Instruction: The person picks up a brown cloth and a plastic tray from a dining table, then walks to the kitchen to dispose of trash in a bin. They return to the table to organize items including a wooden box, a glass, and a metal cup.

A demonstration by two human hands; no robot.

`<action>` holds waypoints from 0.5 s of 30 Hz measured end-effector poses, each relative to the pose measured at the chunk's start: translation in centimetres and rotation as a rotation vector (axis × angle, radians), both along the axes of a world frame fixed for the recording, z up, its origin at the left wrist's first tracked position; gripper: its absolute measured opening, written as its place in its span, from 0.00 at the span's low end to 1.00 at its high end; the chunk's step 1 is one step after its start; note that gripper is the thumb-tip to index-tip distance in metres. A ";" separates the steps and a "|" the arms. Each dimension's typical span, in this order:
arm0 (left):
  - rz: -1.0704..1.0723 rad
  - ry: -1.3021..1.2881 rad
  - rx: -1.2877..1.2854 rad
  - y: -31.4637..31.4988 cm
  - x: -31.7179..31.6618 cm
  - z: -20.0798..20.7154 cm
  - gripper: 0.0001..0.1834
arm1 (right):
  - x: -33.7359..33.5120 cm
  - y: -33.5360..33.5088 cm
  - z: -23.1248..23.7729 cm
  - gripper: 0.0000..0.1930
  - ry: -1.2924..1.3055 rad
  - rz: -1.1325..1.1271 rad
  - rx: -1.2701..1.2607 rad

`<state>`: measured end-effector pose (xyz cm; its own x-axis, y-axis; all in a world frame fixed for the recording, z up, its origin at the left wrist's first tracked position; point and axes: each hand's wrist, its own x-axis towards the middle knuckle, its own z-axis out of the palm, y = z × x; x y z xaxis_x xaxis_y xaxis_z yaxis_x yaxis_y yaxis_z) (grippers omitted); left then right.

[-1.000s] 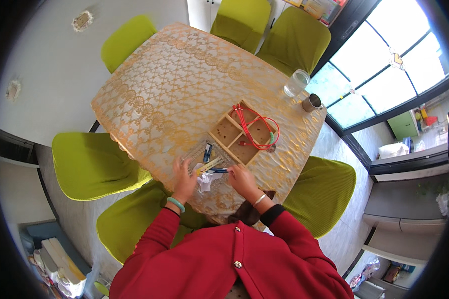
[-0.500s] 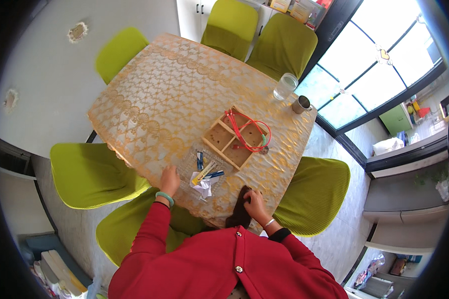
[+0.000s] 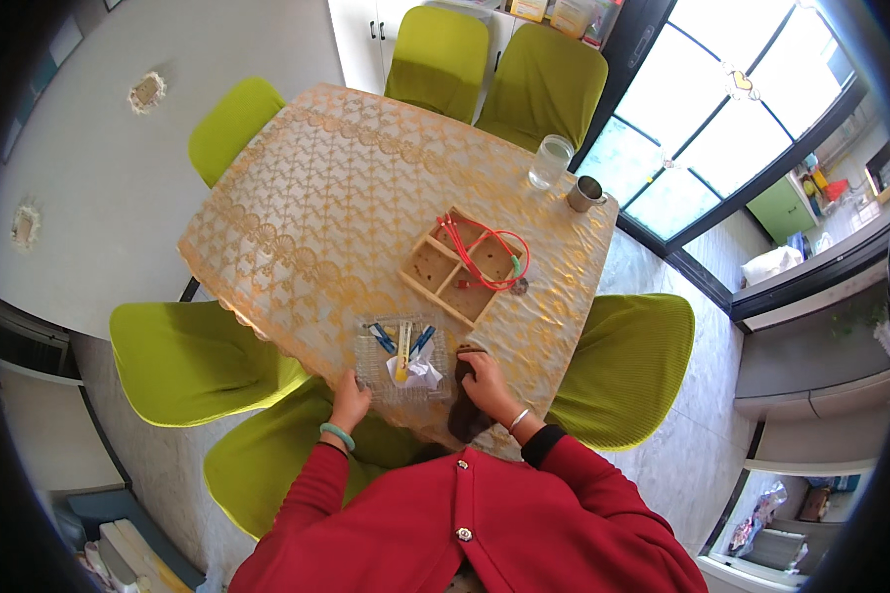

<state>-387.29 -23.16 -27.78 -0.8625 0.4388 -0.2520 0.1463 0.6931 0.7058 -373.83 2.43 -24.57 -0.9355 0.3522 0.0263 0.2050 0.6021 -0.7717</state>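
Nearest of all, two red sleeves reach forward over the near edge of the desk (image 3: pixel 311 212). The left hand (image 3: pixel 350 398) is at the near-left corner of the clear plastic tray (image 3: pixel 374 385), fingers partly curled, thumb side to the rim; whether it truly grips, I can't tell from above. Over on the right, the right hand (image 3: pixel 487 383) is closed down, fingers bent onto the upper part of a dark brown cloth (image 3: pixel 466 419), and it looks to have hold of it.

Here's the relation that counts: the cloth lies just beside the tray's right edge, its long axis running away from the body, its lower part bunched towards the desk's near edge. The right hand is right there on it; the left is across on the tray's other side, with the whole tray between the two.

Into the tray we go: crumpled white paper (image 3: pixel 421 375) at the near side, a slim yellow-and-white strip (image 3: pixel 402 348) pointing away, and two blue pieces (image 3: pixel 422 342) angled outward on either side of it.

Farther on, up and to the right, a wooden box (image 3: pixel 436 300) split into compartments, a red cable (image 3: pixel 459 247) looped across its top. Beyond that, a metal mug (image 3: pixel 583 195), then a clear glass jar (image 3: pixel 551 163) near the far right corner, and green chairs (image 3: pixel 437 64) past the far side.
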 end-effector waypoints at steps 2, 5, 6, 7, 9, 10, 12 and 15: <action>0.011 -0.022 -0.001 0.2 -0.2 0.1 0.16 | 0.9 -1.0 1.7 0.22 -0.087 0.062 0.148; 0.066 -0.096 0.054 0.6 0.6 1.4 0.16 | 1.0 -1.7 1.4 0.25 -0.134 0.115 0.269; 0.157 -0.144 0.143 0.8 1.3 1.6 0.15 | 0.7 -1.8 1.2 0.25 -0.114 0.114 0.215; 0.247 -0.192 0.234 1.1 2.1 1.6 0.14 | 0.6 -1.8 1.0 0.25 -0.096 0.115 0.161; 0.311 -0.319 0.347 1.5 2.8 1.6 0.12 | 0.4 -1.1 0.2 0.25 -0.054 0.099 0.170; 0.282 -0.405 0.368 1.7 2.7 1.1 0.11 | 0.5 -0.7 -0.1 0.24 -0.034 0.092 0.174; 0.283 -0.450 0.390 1.5 2.9 0.3 0.10 | 0.6 -0.5 0.0 0.23 -0.030 0.103 0.168; 0.312 -0.391 0.347 1.3 3.6 -0.1 0.10 | 0.5 0.0 -0.3 0.21 0.010 0.108 0.137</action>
